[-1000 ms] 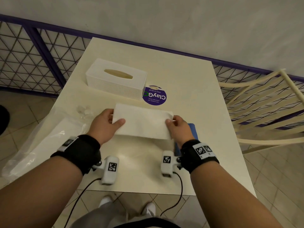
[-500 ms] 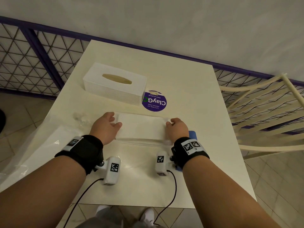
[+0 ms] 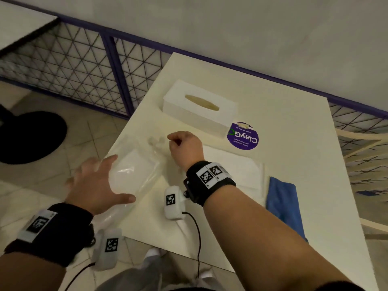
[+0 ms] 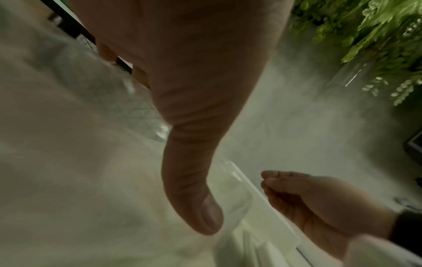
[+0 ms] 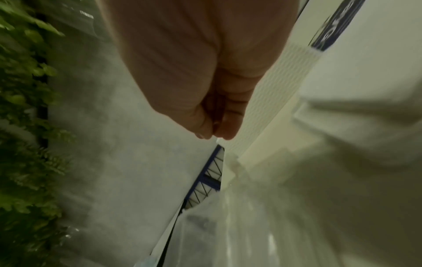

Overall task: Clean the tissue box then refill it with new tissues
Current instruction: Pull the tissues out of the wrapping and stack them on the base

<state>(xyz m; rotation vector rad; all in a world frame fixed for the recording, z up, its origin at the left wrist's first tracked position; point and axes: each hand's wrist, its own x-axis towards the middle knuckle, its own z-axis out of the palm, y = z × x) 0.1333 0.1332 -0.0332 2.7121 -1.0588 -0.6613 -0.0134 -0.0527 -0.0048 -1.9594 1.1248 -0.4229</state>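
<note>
The white tissue box (image 3: 200,106) stands at the back of the table, its oval slot showing no tissue. A flat stack of white tissues (image 3: 237,164) lies on the table, partly hidden by my right wrist. A clear plastic bag (image 3: 134,171) holding more white tissues hangs over the table's left edge. My left hand (image 3: 98,183) is spread open over that bag, thumb (image 4: 194,207) above the plastic. My right hand (image 3: 184,145) hovers by the bag's twisted end (image 3: 156,141), fingers curled against the thumb (image 5: 212,130); I see nothing held.
A blue cloth (image 3: 283,198) lies at the table's right front. A purple round sticker (image 3: 242,136) sits on the tabletop (image 3: 283,122) beside the box. A purple mesh fence (image 3: 84,66) runs behind and left; a cream chair (image 3: 365,143) stands right.
Both hands have let go of the tissue stack, which now lies on the table. They moved left to the plastic bag, and my view swung left.
</note>
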